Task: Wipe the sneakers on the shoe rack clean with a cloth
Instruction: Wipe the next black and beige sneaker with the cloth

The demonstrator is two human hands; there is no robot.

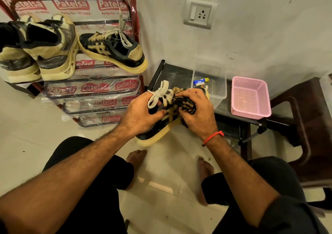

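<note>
- Against the wall at the left stands the shoe rack [133, 27], its bars wrapped in clear plastic printed "Patelsa"; it is the biggest thing before you.
- On its top shelf, at the left end, sit two bulky cream-and-black sneakers [52, 48], heels toward you, touching each other.
- At the right end of that same shelf rests a black low sneaker [113, 48] with tan stripes and loose white laces, its heel overhanging the shelf's front right corner.
- To the right of the rack is a dark low table [172, 75]; a clear plastic box [218, 92] stands near its back edge, and a pink basket [250, 97] sits at its right end, apart from the box.
- In front of the table, off the rack and above the tiled floor, you hold the matching black sneaker [158, 131] between both hands.
- Your left hand [142, 115] grips the shoe's upper, fingers curled over it by the white laces.
- Your right hand [197, 113] has its fingers closed on a dark checked cloth [186, 104], pressing it against the shoe's side.
- A red thread [213, 136] circles your right wrist.
</note>
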